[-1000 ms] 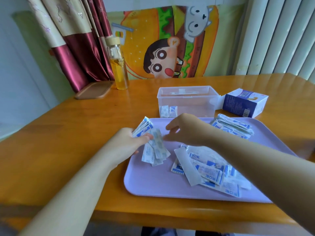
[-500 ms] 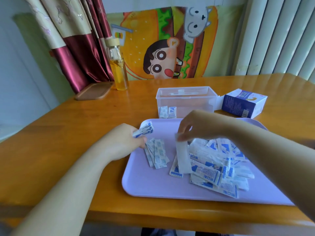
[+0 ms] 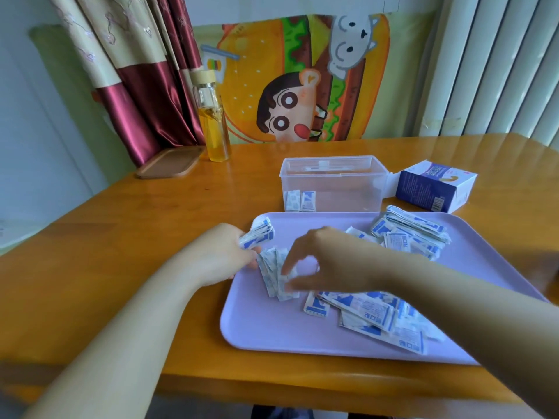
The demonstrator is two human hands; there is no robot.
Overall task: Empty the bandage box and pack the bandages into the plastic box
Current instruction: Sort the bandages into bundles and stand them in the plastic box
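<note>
Left grip clutches bandage stack; blurred right grip seemingly pinches bandages on tray.

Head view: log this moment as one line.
left hand: grips stack of blue-and-white wrapped bandages | right hand: over loose bandages on lilac plastic tray, grip blurred | clear plastic box: few bandages inside

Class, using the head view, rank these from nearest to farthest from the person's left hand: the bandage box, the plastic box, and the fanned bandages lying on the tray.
1. fanned bandages: on the tray, right beside the left hand.
2. plastic box: just behind the tray.
3. bandage box: rear right, beyond the plastic box.
</note>
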